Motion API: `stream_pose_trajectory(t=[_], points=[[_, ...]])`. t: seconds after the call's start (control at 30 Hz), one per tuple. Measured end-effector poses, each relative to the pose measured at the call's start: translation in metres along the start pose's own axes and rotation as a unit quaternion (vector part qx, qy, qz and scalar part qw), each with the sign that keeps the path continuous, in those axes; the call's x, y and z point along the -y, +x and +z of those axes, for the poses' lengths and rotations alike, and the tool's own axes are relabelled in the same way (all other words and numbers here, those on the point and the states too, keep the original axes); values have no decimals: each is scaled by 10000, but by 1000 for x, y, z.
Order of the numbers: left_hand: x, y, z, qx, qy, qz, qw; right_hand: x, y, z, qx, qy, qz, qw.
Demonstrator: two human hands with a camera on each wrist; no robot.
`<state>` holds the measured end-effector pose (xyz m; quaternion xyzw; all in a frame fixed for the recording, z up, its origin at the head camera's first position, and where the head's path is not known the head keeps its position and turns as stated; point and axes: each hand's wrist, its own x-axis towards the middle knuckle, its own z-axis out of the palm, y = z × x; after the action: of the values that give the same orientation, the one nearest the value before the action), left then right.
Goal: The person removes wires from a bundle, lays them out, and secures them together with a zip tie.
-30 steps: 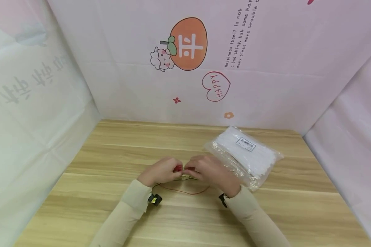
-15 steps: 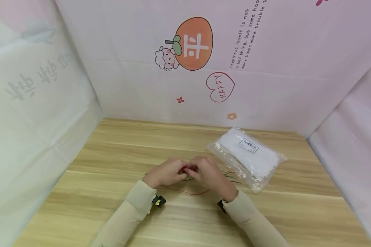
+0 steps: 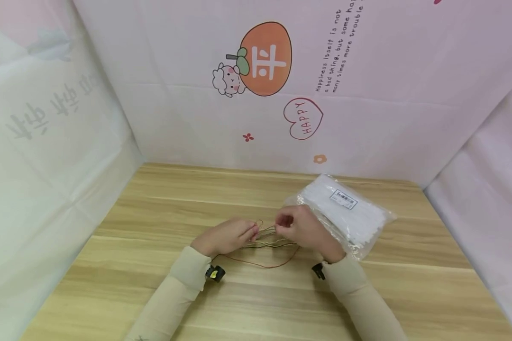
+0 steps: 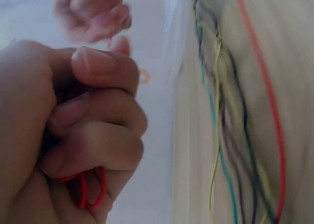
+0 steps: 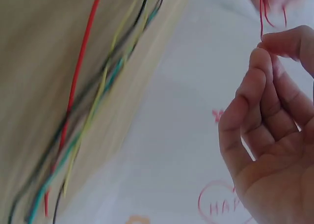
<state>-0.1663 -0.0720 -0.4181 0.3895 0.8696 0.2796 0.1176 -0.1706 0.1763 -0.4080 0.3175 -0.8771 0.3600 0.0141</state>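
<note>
My left hand [image 3: 228, 235] is curled round a red cord [image 4: 82, 189], with small loops of it hanging below the fingers in the left wrist view. Thumb and index finger of my right hand [image 3: 306, 228] pinch a thin red strand [image 5: 261, 17] that runs towards the left hand. A short gap separates the two hands, both above the table. Beneath them lies a loose bundle of black, yellow, teal and brown cords [image 4: 245, 121]. One more red strand [image 3: 264, 266] bows out towards the front of the bundle.
At the back right, beside the right hand, lies a clear plastic bag [image 3: 358, 213] of white contents with a barcode label. The wooden table [image 3: 153, 203] meets a printed cloth backdrop [image 3: 175, 123] at its far edge. Cloth walls also stand at both sides.
Half a second ago the hands met fingertip to fingertip over the red cord. The right hand has since drawn away to the right and slightly up, opening a gap between them.
</note>
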Motion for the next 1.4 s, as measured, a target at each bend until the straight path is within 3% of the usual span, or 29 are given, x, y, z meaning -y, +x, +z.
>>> stream_pose_trajectory(t=[0.07,0.23,0.43,0.63,0.77,0.93,1.07,1.2,1.4], points=[[1,-2,-3,39,48,-58,10000,-4,-1,-6,137,-106,8,9998],[0,-3,-3,216,50,212,9995,-3,-2,-7,542,-622,-366,9959],[-1,0,1,274,-59,119,9995,7,-2,2,258,-1609,-854,9829],[0,0,4,225,-368,19,9991,6,-2,4,811,-1267,-1230,9809],[7,-7,-4,74,-666,-245,9975,-5,-4,-5,830,-1109,-1084,9844],[25,-16,-18,84,-996,-540,9935,-20,-7,-23,598,-1379,-910,9844],[31,-22,-22,138,-1129,-424,9926,-22,-10,-31,451,-1798,-717,9801],[34,-33,-22,252,-967,-220,9948,-23,-16,-33,570,-2057,-606,9751],[43,-49,-24,139,-641,-275,9975,-32,-31,-40,447,-2308,-531,9705]])
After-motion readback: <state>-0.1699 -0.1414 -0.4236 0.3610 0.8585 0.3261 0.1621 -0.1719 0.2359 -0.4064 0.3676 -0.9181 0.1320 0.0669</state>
